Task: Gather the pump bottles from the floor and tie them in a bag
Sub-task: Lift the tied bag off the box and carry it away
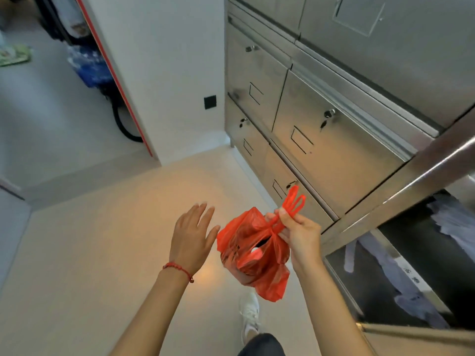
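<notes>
Above the pale floor (pixel 90 240), beside the steel lockers (pixel 321 140), the right hand (pixel 298 232) pinches the bag (pixel 254 255) by its twisted handles (pixel 293 204), so the load hangs free and the neck stays gathered; the loops stick up past the fingers. Thin orange film, crinkled and glossy, sags around dark shapes inside, probably the bottles, though none shows clearly. A small gap near the neck suggests the knot is not yet snug. The left hand (pixel 192 235) hovers just beside the bag, fingers spread, holding nothing.
</notes>
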### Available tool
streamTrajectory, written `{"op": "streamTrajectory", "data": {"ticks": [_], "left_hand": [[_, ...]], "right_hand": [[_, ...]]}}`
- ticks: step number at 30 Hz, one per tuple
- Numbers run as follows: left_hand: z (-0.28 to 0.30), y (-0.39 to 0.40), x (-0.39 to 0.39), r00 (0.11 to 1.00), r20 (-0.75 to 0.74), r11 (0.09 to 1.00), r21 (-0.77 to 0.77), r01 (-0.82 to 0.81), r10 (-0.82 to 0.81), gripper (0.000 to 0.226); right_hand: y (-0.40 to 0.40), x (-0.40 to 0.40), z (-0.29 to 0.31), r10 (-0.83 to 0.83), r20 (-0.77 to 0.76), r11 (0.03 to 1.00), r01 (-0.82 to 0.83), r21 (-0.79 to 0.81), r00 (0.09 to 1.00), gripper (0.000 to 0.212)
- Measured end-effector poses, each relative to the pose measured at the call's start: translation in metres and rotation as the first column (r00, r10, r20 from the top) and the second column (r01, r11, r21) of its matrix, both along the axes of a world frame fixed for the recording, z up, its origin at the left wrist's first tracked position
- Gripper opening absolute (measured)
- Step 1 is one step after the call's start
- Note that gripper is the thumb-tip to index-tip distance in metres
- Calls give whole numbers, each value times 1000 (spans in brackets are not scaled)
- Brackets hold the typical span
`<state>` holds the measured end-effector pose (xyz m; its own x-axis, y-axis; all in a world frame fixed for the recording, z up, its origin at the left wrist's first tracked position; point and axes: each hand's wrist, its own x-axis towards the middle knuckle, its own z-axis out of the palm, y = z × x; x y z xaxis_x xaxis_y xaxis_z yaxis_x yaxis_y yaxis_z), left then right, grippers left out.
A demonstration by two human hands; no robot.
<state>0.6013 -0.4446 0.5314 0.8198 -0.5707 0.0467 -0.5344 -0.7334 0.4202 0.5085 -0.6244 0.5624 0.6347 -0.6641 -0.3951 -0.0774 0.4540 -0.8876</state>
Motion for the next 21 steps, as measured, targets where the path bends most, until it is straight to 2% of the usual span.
{"op": "streamTrajectory", "data": {"ticks": [6,12,21], "left_hand": [[5,-35,71,990,-39,990,41,-136,138,73],[5,-58,149,968,-54,967,86,-241,246,80],[-21,-79,315,964,-112,961,169,-219,240,73]], "right_hand": [[-41,93,-4,130,-19,991,-130,20,991,15],[-71,184,-13,209,-43,977,-211,-35,977,16],[-97,345,-44,196,-89,980,-197,1,977,13]]}}
